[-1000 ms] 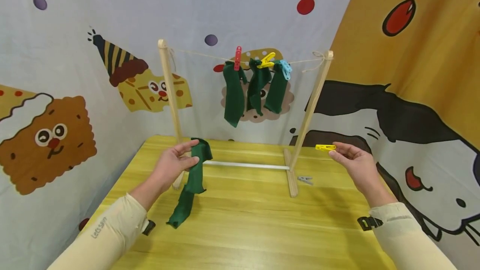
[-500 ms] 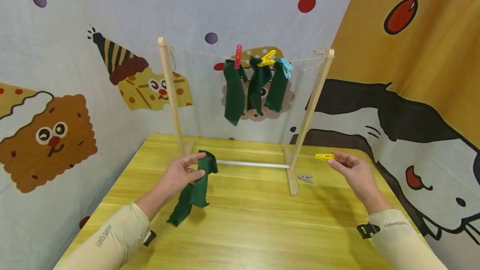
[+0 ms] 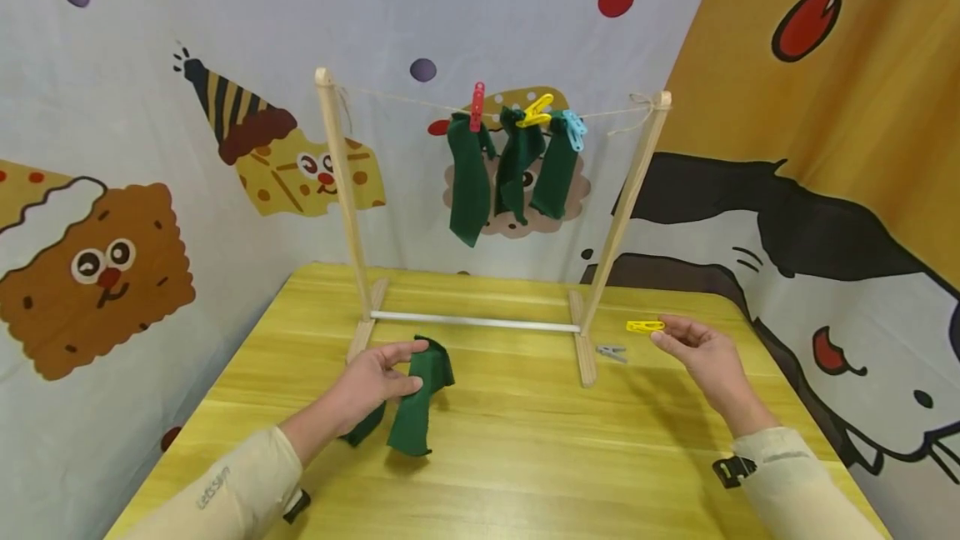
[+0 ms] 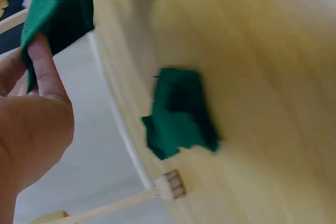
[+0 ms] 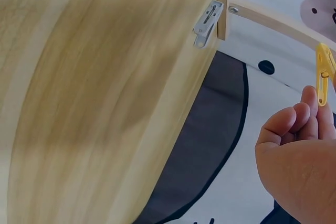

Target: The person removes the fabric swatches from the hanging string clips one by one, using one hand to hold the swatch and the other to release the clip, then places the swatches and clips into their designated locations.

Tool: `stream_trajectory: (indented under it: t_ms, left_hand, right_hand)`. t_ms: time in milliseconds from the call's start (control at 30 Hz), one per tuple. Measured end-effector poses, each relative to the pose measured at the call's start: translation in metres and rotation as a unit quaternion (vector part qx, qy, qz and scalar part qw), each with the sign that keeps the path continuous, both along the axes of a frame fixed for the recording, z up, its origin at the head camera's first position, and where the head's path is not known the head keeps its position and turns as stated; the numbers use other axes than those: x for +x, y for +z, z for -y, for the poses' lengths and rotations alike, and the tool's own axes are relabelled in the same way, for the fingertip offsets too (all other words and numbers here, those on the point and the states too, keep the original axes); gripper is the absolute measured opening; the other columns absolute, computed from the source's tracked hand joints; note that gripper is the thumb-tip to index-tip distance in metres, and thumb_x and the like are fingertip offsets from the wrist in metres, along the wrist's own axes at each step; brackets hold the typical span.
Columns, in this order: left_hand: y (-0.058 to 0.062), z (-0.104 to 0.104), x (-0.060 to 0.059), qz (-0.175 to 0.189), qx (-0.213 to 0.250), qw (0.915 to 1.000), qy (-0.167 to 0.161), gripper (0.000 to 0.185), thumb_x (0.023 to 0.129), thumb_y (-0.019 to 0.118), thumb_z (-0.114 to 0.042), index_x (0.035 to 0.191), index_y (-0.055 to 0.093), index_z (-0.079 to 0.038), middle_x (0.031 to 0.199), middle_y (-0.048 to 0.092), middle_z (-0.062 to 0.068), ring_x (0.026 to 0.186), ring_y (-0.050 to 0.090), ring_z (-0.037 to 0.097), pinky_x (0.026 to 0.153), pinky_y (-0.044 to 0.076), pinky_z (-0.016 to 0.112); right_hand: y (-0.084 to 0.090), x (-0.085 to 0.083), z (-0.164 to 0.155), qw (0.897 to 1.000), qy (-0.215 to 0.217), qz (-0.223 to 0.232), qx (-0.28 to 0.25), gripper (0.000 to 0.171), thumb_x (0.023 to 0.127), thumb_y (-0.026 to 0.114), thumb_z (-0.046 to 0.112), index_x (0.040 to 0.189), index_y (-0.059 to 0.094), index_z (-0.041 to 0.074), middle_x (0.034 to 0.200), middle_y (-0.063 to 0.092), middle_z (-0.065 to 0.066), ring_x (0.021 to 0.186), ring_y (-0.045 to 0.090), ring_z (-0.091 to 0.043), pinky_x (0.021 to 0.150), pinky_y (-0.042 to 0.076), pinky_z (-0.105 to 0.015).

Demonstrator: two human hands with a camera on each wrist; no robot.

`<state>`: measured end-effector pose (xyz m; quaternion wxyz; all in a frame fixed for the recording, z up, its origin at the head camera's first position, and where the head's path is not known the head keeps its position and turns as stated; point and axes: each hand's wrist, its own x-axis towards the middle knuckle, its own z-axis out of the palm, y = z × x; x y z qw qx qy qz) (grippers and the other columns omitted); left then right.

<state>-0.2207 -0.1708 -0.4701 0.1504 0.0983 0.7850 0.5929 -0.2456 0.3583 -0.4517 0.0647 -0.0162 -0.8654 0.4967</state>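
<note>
My left hand (image 3: 375, 386) pinches a strip of dark green cloth (image 3: 420, 407) between thumb and fingers, above the table's left side. A second green cloth piece (image 4: 181, 114) lies on the table beneath that hand, partly hidden by it in the head view. At the right, my right hand (image 3: 705, 357) pinches a yellow clothespin (image 3: 645, 326) by one end, held over the table. Three green cloth strips hang from a string (image 3: 405, 98), held by a red clothespin (image 3: 477, 107), a yellow one and a light blue clothespin (image 3: 575, 130).
The string runs between two wooden posts (image 3: 345, 190) joined low down by a white rod (image 3: 480, 322). A grey clothespin (image 3: 612, 352) lies on the wooden table (image 3: 540, 457) beside the right foot. A curtain with cartoon prints (image 3: 262, 7) stands behind and at both sides.
My left hand has come lower, nearer and slightly right with the green cloth strip. My right hand has lowered a little with the yellow clothespin still pinched.
</note>
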Motion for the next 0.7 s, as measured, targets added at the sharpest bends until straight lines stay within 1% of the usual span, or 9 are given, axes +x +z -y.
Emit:
stream_trajectory:
  t_ms: [100,167,233,333,433,533,600,667,700]
  left_hand:
    - [-0.013,0.0,-0.002,-0.021,-0.054,0.9983,-0.003,0.057,0.089,0.074,-0.015,0.143,0.054,-0.022,0.147,0.046,0.018,0.074,0.065,0.02,0.065,0.057,0.034]
    - [-0.02,0.0,-0.004,-0.042,-0.106,0.9935,0.003,0.056,0.09,0.072,-0.01,0.142,0.054,-0.019,0.126,0.062,0.018,0.062,0.061,0.019,0.056,0.054,0.033]
    - [-0.025,0.001,-0.006,-0.061,-0.148,0.987,0.014,0.056,0.089,0.072,-0.007,0.141,0.055,-0.017,0.103,0.07,0.013,0.052,0.056,0.019,0.048,0.051,0.032]
    - [-0.027,0.001,-0.007,-0.071,-0.187,0.9794,0.022,0.057,0.088,0.073,-0.006,0.141,0.056,-0.018,0.072,0.066,0.007,0.046,0.053,0.018,0.045,0.049,0.032]
    - [-0.028,0.0,-0.007,-0.078,-0.214,0.9735,0.023,0.06,0.086,0.075,-0.007,0.141,0.055,-0.018,0.057,0.057,0.003,0.042,0.051,0.017,0.044,0.049,0.032]
    - [-0.029,-0.001,-0.005,-0.081,-0.242,0.9668,0.015,0.062,0.085,0.077,-0.008,0.142,0.054,-0.018,0.048,0.048,0.002,0.038,0.049,0.016,0.043,0.049,0.031]
    - [-0.03,-0.001,-0.004,-0.08,-0.254,0.964,0.012,0.064,0.085,0.078,-0.009,0.143,0.053,-0.018,0.046,0.047,0.003,0.036,0.047,0.015,0.042,0.047,0.03]
    - [-0.031,-0.002,-0.004,-0.087,-0.261,0.9614,0.01,0.064,0.084,0.078,-0.009,0.142,0.054,-0.017,0.052,0.056,0.004,0.036,0.047,0.015,0.042,0.047,0.029]
    - [-0.032,-0.003,-0.004,-0.094,-0.263,0.9602,0.011,0.063,0.083,0.079,-0.009,0.142,0.054,-0.016,0.062,0.064,0.006,0.037,0.047,0.015,0.043,0.047,0.028]
  right_hand:
    - [-0.002,-0.002,0.001,1.0,0.0,-0.002,-0.006,0.064,0.089,0.069,0.049,0.139,0.057,0.012,0.107,0.064,0.015,0.096,0.062,0.006,0.081,0.05,-0.008]
    - [-0.003,-0.003,0.002,1.0,0.005,-0.004,-0.01,0.064,0.089,0.07,0.046,0.14,0.056,0.009,0.106,0.064,0.015,0.095,0.062,0.006,0.08,0.051,-0.009]
    - [-0.005,-0.003,0.003,1.0,0.01,-0.003,-0.017,0.065,0.089,0.07,0.045,0.14,0.055,0.007,0.105,0.065,0.015,0.095,0.062,0.006,0.081,0.051,-0.009]
    - [-0.007,-0.002,0.004,1.0,0.016,0.002,-0.015,0.066,0.09,0.07,0.045,0.141,0.054,0.006,0.107,0.065,0.014,0.096,0.062,0.005,0.081,0.051,-0.009]
    - [-0.008,-0.001,0.006,1.0,0.016,0.012,-0.007,0.066,0.089,0.07,0.047,0.14,0.055,0.007,0.109,0.065,0.012,0.096,0.062,0.005,0.082,0.052,-0.012]
    - [-0.012,-0.002,0.008,0.999,0.016,0.028,0.011,0.066,0.088,0.07,0.05,0.138,0.057,0.01,0.112,0.067,0.007,0.094,0.063,0.004,0.082,0.054,-0.016]
    - [-0.016,-0.004,0.01,0.999,0.018,0.033,0.025,0.064,0.087,0.07,0.051,0.136,0.06,0.012,0.115,0.069,0.002,0.093,0.063,0.002,0.082,0.055,-0.021]
    - [-0.021,-0.005,0.01,0.998,0.02,0.038,0.042,0.062,0.086,0.07,0.053,0.134,0.062,0.014,0.119,0.068,-0.004,0.093,0.062,-0.001,0.08,0.057,-0.025]
    - [-0.023,-0.006,0.01,0.998,0.021,0.037,0.049,0.061,0.086,0.071,0.053,0.133,0.063,0.014,0.119,0.068,-0.006,0.093,0.062,-0.002,0.079,0.057,-0.027]
